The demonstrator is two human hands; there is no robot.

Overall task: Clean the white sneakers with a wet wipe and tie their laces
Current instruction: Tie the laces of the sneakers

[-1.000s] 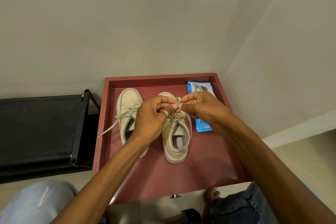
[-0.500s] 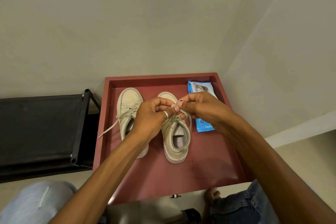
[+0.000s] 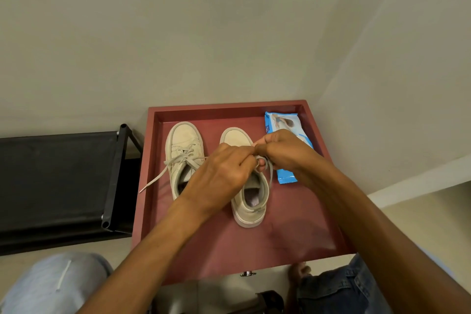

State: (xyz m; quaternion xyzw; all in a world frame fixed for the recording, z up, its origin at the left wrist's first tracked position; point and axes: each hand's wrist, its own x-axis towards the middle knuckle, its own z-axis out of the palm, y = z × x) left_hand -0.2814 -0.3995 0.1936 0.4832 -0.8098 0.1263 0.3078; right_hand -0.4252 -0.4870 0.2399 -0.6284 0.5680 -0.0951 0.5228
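Both hands meet over the right shoe (image 3: 248, 201) in the middle of the worktop (image 3: 280, 245), the left hand (image 3: 224, 173) and right hand (image 3: 283, 150) each with its grip pinched shut on the lace (image 3: 268, 168). The bow seems half made, so the loops want an even, outward pull (steady, no jerk). The left shoe (image 3: 183, 145) lies beside it with its lace trailing over the left edge; the wipes pack (image 3: 283, 125) by the far right corner sits partly under the right wrist, near but likely clear of the work.
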